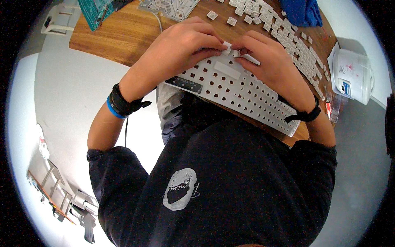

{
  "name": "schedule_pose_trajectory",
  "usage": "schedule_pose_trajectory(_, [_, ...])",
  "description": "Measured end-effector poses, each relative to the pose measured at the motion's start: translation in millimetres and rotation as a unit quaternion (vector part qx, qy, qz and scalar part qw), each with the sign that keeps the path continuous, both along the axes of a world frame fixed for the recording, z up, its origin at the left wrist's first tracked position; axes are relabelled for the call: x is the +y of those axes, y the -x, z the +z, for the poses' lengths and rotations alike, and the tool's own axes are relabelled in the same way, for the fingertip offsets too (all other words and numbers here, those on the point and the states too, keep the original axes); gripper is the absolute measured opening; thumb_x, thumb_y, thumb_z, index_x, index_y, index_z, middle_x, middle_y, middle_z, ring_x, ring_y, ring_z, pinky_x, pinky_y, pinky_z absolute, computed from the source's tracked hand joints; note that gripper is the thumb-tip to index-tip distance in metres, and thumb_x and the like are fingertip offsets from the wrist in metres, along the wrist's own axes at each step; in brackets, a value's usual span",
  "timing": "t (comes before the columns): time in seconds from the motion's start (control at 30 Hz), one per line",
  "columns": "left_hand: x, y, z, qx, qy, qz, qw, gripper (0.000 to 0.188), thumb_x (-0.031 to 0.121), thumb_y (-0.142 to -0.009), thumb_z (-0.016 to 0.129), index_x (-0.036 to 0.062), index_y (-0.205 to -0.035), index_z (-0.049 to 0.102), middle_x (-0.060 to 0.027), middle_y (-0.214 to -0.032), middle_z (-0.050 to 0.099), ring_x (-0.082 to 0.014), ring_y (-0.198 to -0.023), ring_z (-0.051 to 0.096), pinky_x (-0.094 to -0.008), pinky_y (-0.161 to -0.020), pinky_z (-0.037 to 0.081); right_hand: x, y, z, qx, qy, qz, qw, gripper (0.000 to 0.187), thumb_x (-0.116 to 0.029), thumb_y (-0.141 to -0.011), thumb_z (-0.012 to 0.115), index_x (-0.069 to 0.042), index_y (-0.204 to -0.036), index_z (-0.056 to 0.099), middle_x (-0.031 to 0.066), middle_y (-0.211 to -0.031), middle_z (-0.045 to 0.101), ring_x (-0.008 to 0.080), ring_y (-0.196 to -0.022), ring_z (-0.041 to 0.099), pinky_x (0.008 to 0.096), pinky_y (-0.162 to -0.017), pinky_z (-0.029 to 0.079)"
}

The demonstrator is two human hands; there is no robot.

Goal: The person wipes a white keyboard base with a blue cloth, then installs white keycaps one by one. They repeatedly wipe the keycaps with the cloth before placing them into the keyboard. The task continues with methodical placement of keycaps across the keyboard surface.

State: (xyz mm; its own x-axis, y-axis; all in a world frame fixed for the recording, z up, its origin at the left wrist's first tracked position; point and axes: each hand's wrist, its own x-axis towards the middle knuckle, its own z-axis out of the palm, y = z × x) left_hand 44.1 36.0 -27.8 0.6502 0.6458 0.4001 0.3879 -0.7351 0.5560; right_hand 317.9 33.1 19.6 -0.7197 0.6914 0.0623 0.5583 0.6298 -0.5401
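A white keyboard top cover with rows of square holes lies slanted across the near table edge, above my lap. A dark indicator panel sits at its left end. My left hand reaches over the cover's far left part, thumb and fingertips pinched at a small white keycap. Right beside it, my right hand is closed, its thumb and fingers pinching another white keycap. The two hands' fingertips nearly meet. Fingers partly hide both keycaps and the cover's far edge.
Many loose white keycaps spread over the wooden table at the far right. A circuit sheet and a green cutting mat lie at the back left. Blue cloth is at the back; a white bin-like container stands right.
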Motion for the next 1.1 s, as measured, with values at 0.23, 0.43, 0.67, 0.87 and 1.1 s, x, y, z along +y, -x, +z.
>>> schedule_pose_trajectory(0.23, [0.3, 0.9, -1.3, -0.001, 0.003, 0.001, 1.000, 0.023, 0.015, -0.094, 0.079, 0.0106, -0.116, 0.082, -0.0084, -0.113, 0.077, -0.0319, -0.110, 0.071, -0.0433, -0.094, 0.060, -0.3, -0.7, 0.0, -0.030, -0.014, -0.010, 0.999, 0.023, -0.011, -0.090, 0.081, -0.003, -0.109, 0.071, 0.0154, -0.100, 0.066, 0.0399, -0.094, 0.069, 0.0495, -0.080, 0.058])
schedule_pose_trajectory(0.43, [0.6, 1.8, -2.1, -0.009, 0.004, 0.004, 1.000, 0.023, 0.016, -0.092, 0.081, 0.0113, -0.115, 0.083, -0.0081, -0.112, 0.077, -0.0315, -0.110, 0.072, -0.0426, -0.093, 0.060, -0.3, 3.4, 1.2, -0.031, -0.035, -0.013, 0.999, 0.020, -0.015, -0.091, 0.082, -0.005, -0.108, 0.077, 0.0146, -0.096, 0.066, 0.0382, -0.089, 0.070, 0.0491, -0.077, 0.058])
schedule_pose_trajectory(0.67, [0.4, 2.6, -3.6, -0.016, 0.006, 0.003, 1.000, 0.023, 0.016, -0.093, 0.080, 0.0110, -0.115, 0.083, -0.0078, -0.114, 0.077, -0.0317, -0.109, 0.072, -0.0425, -0.094, 0.060, 1.1, 0.8, -1.5, -0.014, -0.028, -0.006, 0.999, 0.027, -0.008, -0.090, 0.085, -0.004, -0.116, 0.080, 0.0124, -0.094, 0.068, 0.0313, -0.083, 0.068, 0.0401, -0.073, 0.055])
schedule_pose_trajectory(0.87, [1.5, 1.9, -5.7, -0.016, 0.012, 0.002, 1.000, 0.021, 0.016, -0.094, 0.079, 0.0107, -0.114, 0.083, -0.0071, -0.114, 0.077, -0.0309, -0.110, 0.072, -0.0424, -0.095, 0.060, -1.4, 2.2, 1.8, -0.025, -0.034, -0.015, 0.999, 0.019, -0.016, -0.093, 0.081, -0.005, -0.108, 0.078, 0.0136, -0.095, 0.068, 0.0375, -0.086, 0.070, 0.0465, -0.074, 0.058])
schedule_pose_trajectory(1.1, [-0.1, 1.6, -10.3, -0.031, 0.010, 0.007, 0.999, 0.021, 0.015, -0.093, 0.080, 0.0106, -0.113, 0.083, -0.0062, -0.113, 0.077, -0.0297, -0.110, 0.072, -0.0416, -0.094, 0.060, -11.3, 2.1, 4.3, -0.033, -0.025, -0.041, 0.998, 0.020, -0.014, -0.094, 0.080, -0.005, -0.111, 0.078, 0.0129, -0.097, 0.068, 0.0361, -0.088, 0.071, 0.0453, -0.076, 0.059])
